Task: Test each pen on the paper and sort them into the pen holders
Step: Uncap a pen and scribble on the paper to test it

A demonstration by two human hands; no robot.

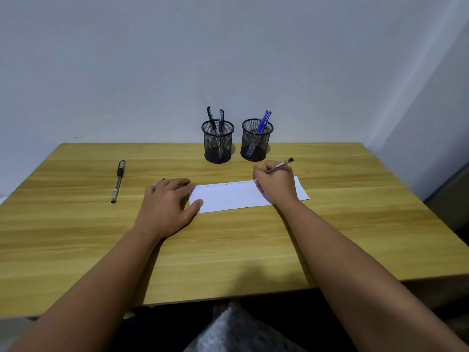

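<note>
A white strip of paper (236,196) lies on the wooden table (228,245), with faint scribbles along its far edge. My right hand (276,184) grips a pen (283,165), tip down on the paper's far right part. My left hand (170,201) lies flat, fingers pressing the paper's left end; a small dark object shows just behind its fingers. Two black mesh pen holders stand at the back: the left holder (217,142) has two black pens, the right holder (256,141) has two blue pens. One black capped pen (118,181) lies loose at the left.
A grey wall rises right behind the holders. The table's right edge meets a wall corner at the right. The near table edge runs above my lap.
</note>
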